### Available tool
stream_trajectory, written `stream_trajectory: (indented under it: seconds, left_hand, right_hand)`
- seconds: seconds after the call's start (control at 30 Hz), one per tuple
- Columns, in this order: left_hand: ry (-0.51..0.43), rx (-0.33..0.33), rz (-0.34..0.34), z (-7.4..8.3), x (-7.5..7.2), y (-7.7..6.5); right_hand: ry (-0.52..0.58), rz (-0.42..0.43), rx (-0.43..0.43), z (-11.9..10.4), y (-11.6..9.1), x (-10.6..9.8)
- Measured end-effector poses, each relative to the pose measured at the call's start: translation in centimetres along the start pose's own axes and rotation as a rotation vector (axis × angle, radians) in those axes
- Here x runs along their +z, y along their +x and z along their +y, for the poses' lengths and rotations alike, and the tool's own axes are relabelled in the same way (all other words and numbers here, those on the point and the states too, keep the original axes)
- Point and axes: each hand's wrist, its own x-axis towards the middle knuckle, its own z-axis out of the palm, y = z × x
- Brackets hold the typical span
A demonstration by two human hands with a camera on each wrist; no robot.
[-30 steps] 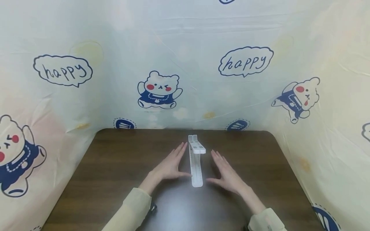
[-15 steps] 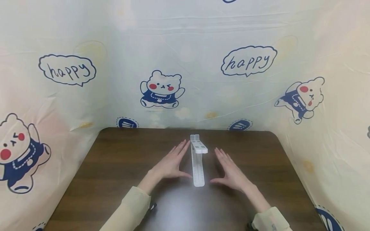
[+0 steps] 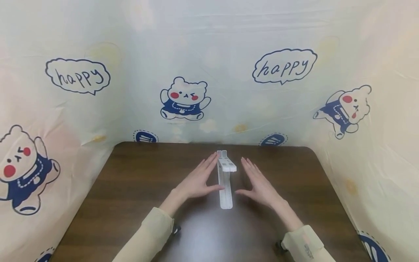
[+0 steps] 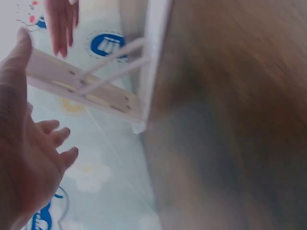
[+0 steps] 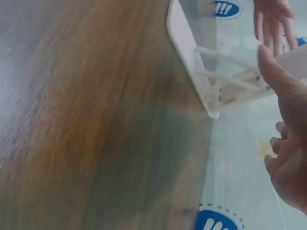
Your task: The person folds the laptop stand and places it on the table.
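A white folding stand [image 3: 226, 198] stands unfolded on the brown table, its long flat base pointing toward me and a slanted panel raised above it. Thin struts [image 4: 115, 60] join base and panel in the left wrist view. My left hand [image 3: 197, 182] is at the stand's left side, fingers straight and thumb spread. Its thumb overlaps the base in the head view; whether it touches is unclear. On the right, my right hand [image 3: 262, 186] faces inward with straight fingers, a small gap from the stand. Neither hand grips anything.
The brown wooden table [image 3: 131, 203] has rounded far corners. A pale curtain [image 3: 229, 109] with printed bears and "happy" bubbles encloses its back and sides. Light-coloured sleeves [image 3: 157, 225] cover both forearms.
Both hands have moved slightly farther from me and inward, toward the stand. My left thumb now overlaps the stand's base. The stand keeps its place on the table; the head view has shifted slightly.
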Motion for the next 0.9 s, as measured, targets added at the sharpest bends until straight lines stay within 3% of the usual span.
stream_trajectory:
  seconds: [0.1,0.2,0.37,0.67,0.9]
  left_hand:
    - [-0.055,0.038,0.036,1.0,-0.5,0.3]
    - [-0.088,0.02,0.05,1.5,-1.0,0.6]
    - [-0.069,-0.005,0.024,1.7,-0.8,1.2]
    - [-0.005,0.093,0.076,1.9,-0.5,2.0]
    - [-0.031,0.07,0.083,2.1,-0.9,2.0]
  right_hand:
    - [0.007,0.038,-0.008,-0.6,0.2,-0.3]
    - [0.028,0.095,-0.028,-1.3,0.5,-0.7]
    - [0.047,0.14,-0.082,-2.1,1.7,-1.1]
    - [0.026,0.194,-0.145,-2.2,2.8,-0.8]
    - [0.071,0.208,-0.158,-2.3,2.9,-1.1]
